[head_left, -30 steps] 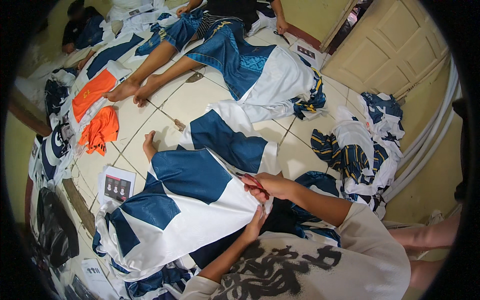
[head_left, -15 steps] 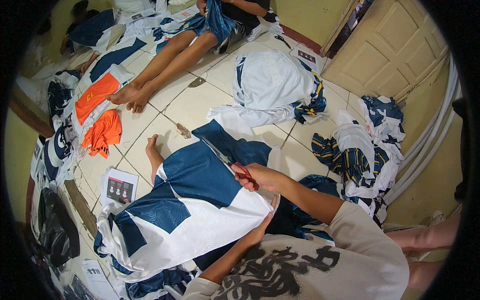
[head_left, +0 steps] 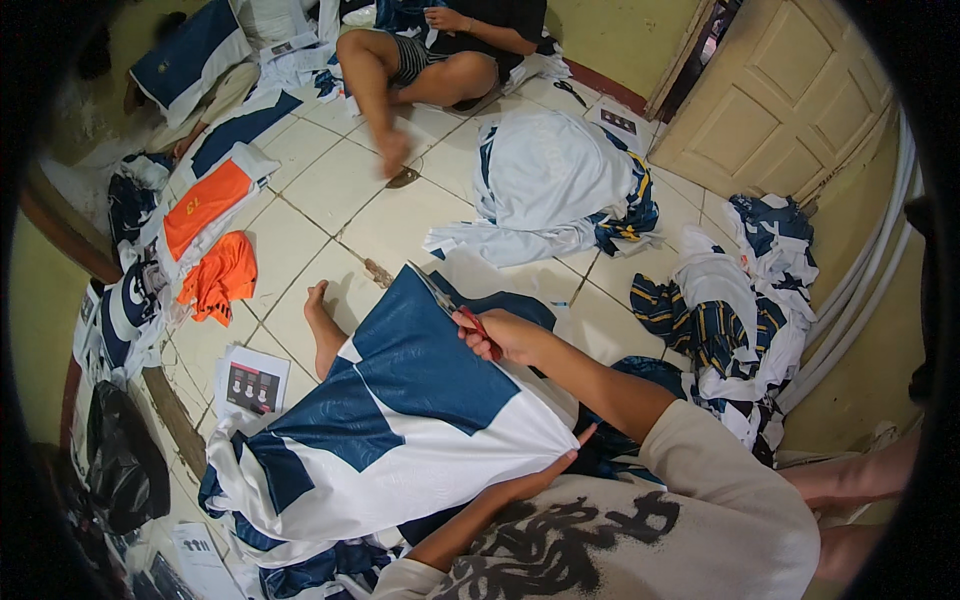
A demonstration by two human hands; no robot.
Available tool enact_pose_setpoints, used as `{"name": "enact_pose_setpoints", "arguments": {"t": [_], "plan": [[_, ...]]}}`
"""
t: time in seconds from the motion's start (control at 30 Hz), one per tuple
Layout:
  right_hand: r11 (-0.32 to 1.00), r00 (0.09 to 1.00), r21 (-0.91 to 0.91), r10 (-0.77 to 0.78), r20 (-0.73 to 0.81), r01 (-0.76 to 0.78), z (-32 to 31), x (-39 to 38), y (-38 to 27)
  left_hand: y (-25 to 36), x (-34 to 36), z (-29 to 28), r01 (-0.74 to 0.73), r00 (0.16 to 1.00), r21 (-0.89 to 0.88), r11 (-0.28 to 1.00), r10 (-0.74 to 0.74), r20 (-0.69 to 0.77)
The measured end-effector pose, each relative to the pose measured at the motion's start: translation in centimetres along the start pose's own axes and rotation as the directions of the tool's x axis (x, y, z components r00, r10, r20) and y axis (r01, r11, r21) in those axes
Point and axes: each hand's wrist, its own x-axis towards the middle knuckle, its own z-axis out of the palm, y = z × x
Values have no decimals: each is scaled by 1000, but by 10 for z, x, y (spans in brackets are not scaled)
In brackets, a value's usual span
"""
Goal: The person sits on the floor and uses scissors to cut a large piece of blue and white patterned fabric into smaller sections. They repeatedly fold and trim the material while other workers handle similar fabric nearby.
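"What lay nearest?"

"At the bottom of the frame, a cream shirt with black brush-like print (head_left: 740,510) covered the wearer's torso. Just above it, the left hand (head_left: 545,472) gripped the white edge of a large blue-and-white patterned cloth (head_left: 430,365), which was drawn taut toward the thumb."

"Where did that cloth lie?"

"It spread from the lower left to the centre, its blue point uppermost."

"And the right hand?"

"At the centre, the right hand (head_left: 515,337) was closed around red-handled metal scissors (head_left: 482,335). The blades pointed up and left by the cloth's upper edge; I couldn't tell how far apart they stood."

"What was around them?"

"Left of centre, a bare foot (head_left: 318,297) showed beyond the cloth, and a white sheet with a dark printed panel (head_left: 255,385) lay near its left side. Right of centre was a heap of white and striped navy garments (head_left: 715,315)."

"Farther off?"

"A crumpled orange cloth (head_left: 222,278) lay at left, and a mound of pale cloth (head_left: 555,170) rested on the cream floor tiles (head_left: 320,205) above centre. At the top, a seated co-worker (head_left: 450,65) had one leg bent; black-handled scissors (head_left: 570,93) lay to the right, before a beige panelled door (head_left: 780,95)."
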Motion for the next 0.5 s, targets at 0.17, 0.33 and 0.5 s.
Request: {"name": "enact_pose_setpoints", "arguments": {"t": [0.17,0.33,0.5], "plan": [[990,997,121,62,42,-67,-9,17,-14,1,4,-2,-5,994,181,983,-15,110],[994,996,64,-88,15,87,-12,31,-32,0,8,-1,-21,980,343,939,-48,191],[982,989,126,-147,32,142,-17,41,-51,3,8,6,78,948,175,982,-127,290]]}}
